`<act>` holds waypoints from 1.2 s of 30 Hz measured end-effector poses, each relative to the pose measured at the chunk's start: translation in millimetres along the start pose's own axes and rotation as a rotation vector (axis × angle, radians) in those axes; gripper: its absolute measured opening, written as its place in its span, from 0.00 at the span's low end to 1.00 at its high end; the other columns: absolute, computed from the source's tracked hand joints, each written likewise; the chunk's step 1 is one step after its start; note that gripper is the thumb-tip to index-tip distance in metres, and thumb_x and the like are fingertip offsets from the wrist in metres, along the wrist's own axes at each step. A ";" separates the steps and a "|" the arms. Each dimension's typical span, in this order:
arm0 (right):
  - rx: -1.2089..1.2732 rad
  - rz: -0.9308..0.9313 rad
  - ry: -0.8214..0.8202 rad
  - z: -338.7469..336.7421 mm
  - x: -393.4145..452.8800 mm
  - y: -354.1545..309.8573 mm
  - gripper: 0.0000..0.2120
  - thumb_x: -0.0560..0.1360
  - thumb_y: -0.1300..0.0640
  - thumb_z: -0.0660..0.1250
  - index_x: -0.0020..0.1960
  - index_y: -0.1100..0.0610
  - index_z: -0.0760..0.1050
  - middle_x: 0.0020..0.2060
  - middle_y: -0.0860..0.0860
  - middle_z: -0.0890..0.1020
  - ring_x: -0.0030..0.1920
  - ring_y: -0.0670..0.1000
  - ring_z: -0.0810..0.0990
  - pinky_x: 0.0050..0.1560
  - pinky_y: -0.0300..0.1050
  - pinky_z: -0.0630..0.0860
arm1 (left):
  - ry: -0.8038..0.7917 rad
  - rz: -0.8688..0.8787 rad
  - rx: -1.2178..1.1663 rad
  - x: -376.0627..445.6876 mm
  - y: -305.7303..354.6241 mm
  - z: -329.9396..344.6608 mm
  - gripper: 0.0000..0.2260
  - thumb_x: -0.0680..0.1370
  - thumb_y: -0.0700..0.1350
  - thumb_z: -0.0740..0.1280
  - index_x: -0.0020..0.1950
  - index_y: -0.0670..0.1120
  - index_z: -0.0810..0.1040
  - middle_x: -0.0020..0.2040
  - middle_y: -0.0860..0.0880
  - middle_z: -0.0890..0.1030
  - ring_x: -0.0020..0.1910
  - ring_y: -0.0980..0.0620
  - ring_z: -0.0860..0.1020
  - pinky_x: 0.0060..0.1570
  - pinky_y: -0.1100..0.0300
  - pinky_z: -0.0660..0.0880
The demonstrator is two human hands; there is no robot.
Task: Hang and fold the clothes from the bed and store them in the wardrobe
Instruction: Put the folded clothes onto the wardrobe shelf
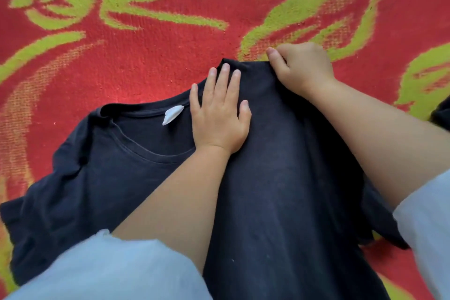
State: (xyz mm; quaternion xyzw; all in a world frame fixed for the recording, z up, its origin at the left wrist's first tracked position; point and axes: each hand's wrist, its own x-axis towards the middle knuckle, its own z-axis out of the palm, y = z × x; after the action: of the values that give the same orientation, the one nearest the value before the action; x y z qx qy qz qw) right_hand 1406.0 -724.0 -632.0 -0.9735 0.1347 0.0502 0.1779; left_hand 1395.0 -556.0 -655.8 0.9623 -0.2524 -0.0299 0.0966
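A dark navy t-shirt [102, 173] lies spread on the red and green bed cover [151, 56], neck hole facing up with a white label [171, 114] inside the collar. Its right side is folded over toward the middle. My left hand [219, 114] presses flat on the folded part beside the collar, fingers straight. My right hand [302, 68] pinches the top corner of the fold at the shoulder, fingers curled round the cloth.
The patterned bed cover fills the whole view around the shirt. A bit of another dark cloth [442, 112] shows at the right edge. My light blue sleeves [117, 273] cover the bottom corners.
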 end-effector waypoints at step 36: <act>0.291 0.956 0.493 -76.4 -203.9 144.7 0.13 0.79 0.62 0.55 0.59 0.69 0.68 0.57 0.65 0.74 0.59 0.61 0.71 0.54 0.44 0.61 | -0.233 -0.084 0.242 -6.2 17.5 -15.9 0.26 0.81 0.52 0.49 0.76 0.44 0.48 0.77 0.46 0.45 0.75 0.49 0.42 0.68 0.37 0.38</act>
State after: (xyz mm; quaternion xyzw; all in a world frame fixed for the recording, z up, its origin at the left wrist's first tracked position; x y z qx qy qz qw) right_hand 1173.8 -832.0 -579.2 -0.7524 0.6044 -0.1230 0.2313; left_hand 1382.9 -565.3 -636.7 0.9667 -0.2232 -0.1145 -0.0514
